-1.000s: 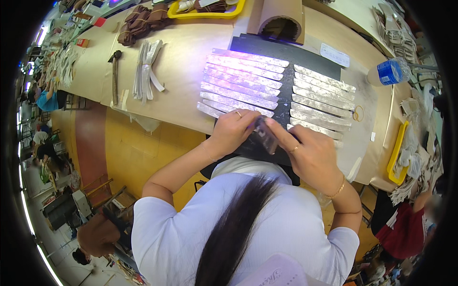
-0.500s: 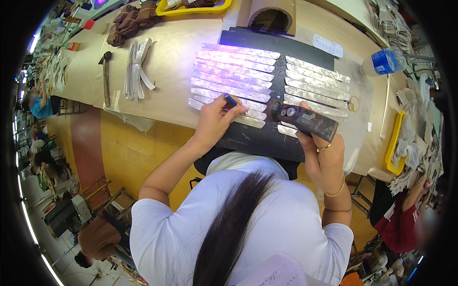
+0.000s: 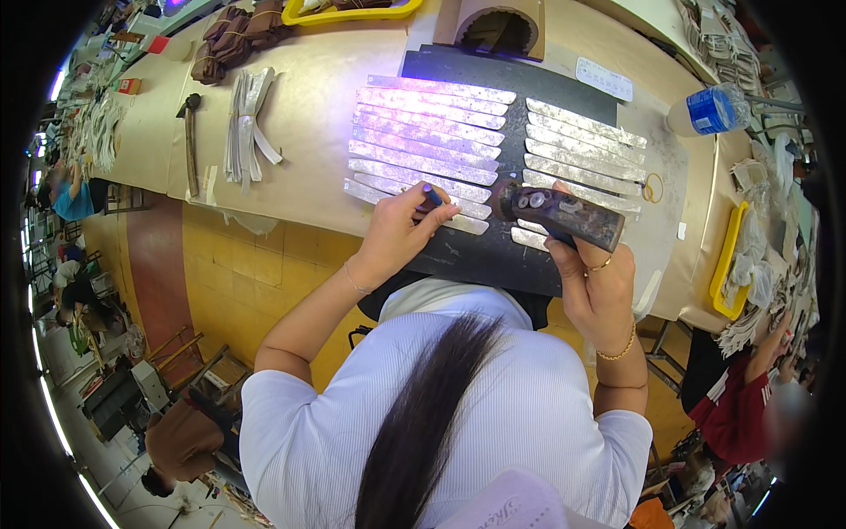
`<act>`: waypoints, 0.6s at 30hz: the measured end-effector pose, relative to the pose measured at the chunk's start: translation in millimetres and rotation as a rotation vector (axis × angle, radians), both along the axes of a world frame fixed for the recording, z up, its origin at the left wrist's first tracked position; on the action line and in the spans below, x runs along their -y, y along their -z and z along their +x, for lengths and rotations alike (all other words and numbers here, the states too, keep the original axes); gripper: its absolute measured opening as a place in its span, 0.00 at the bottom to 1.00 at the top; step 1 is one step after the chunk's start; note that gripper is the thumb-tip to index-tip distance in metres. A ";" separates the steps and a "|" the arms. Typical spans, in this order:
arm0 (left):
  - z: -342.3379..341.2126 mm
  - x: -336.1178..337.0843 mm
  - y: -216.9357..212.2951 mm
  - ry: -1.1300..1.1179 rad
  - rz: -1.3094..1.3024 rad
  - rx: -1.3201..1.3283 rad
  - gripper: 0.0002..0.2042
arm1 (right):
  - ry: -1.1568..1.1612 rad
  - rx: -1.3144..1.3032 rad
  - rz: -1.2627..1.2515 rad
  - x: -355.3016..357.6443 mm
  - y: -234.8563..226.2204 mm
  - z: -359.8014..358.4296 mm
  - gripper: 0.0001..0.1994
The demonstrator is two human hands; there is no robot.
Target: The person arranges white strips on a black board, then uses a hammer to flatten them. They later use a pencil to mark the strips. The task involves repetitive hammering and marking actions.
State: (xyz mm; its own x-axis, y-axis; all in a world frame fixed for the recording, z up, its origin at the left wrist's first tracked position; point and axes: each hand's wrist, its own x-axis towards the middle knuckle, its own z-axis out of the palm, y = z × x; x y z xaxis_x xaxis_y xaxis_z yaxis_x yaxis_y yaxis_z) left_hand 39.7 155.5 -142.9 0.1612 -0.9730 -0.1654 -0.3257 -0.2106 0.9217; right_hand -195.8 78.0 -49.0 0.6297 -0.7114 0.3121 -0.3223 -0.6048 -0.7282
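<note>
My left hand (image 3: 407,231) is closed around a short blue rod (image 3: 431,195), a punch or marker by its look, held over the nearest strips of the left column. In my right hand (image 3: 601,295) is a hammer (image 3: 571,214) with a dark, worn metal head, raised over the near end of the right column. Its handle is mostly hidden by my fingers. Silvery strips (image 3: 432,132) lie side by side in a left column, and similar strips (image 3: 586,145) form a right column, all on a black mat (image 3: 467,257). My hands cover parts of the nearest strips.
Left on the table lie a bundle of white strips (image 3: 249,128) and another hammer (image 3: 191,145). Brown bundles (image 3: 233,40) and a yellow tray (image 3: 352,18) are behind. A plastic bottle (image 3: 709,110), yellow ring (image 3: 652,187) and yellow basket (image 3: 729,264) stand right. Co-workers sit at both sides.
The hammer head has tipped, its outer end now higher. My left hand and the blue rod have shifted slightly; the strips lie as before.
</note>
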 end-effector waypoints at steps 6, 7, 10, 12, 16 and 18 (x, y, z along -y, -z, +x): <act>2.2 -0.4 -0.1 0.017 0.034 -0.006 0.08 | 0.001 -0.010 -0.055 0.6 -0.2 0.0 0.17; 2.1 -0.7 -0.3 0.014 0.034 -0.009 0.07 | 0.001 -0.013 -0.054 0.5 -0.1 0.0 0.16; -0.5 -3.6 -1.1 0.056 -0.034 0.136 0.08 | 0.010 -0.002 -0.021 -0.7 0.2 1.1 0.15; -3.8 -6.3 0.0 0.095 -0.156 0.279 0.08 | 0.004 -0.024 -0.019 -0.5 -2.6 3.7 0.15; -10.5 -9.7 -2.4 0.135 -0.382 0.442 0.09 | -0.041 0.026 -0.104 -2.4 -4.7 3.1 0.22; -9.4 -10.6 -0.3 0.166 -0.389 0.359 0.09 | -0.156 0.229 -0.110 -4.3 -4.8 7.5 0.25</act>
